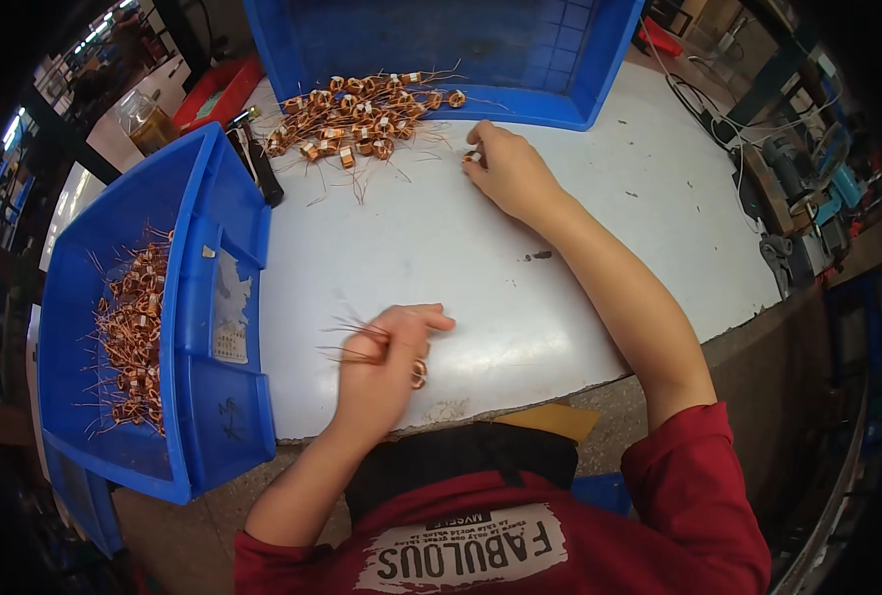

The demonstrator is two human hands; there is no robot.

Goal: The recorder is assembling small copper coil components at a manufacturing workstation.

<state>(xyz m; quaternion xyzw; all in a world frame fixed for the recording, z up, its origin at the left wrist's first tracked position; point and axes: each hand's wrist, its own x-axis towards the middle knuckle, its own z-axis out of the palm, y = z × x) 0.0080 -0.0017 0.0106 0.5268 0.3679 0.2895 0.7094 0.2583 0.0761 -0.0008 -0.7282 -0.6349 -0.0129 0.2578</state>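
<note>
Near the front edge of the white table, my left hand (381, 362) is closed around a small copper-wire coil (418, 374). Thin wire ends stick out of the fist to the left, and the index finger points right. Farther off, my right hand (513, 174) pinches another copper coil (472, 157) between thumb and fingers, just above the tabletop. To its left lies a loose pile of similar coils (361, 119), ring-shaped with white patches and long wire leads. Part of each held coil is hidden by the fingers.
At the left stands a blue bin (188, 288) with many more coils (138, 337) inside. A larger blue tray (560, 109) leans at the back. Beyond the bin are a jar (146, 121) and a red tray (218, 96). Tools and cables (798, 188) crowd the right side.
</note>
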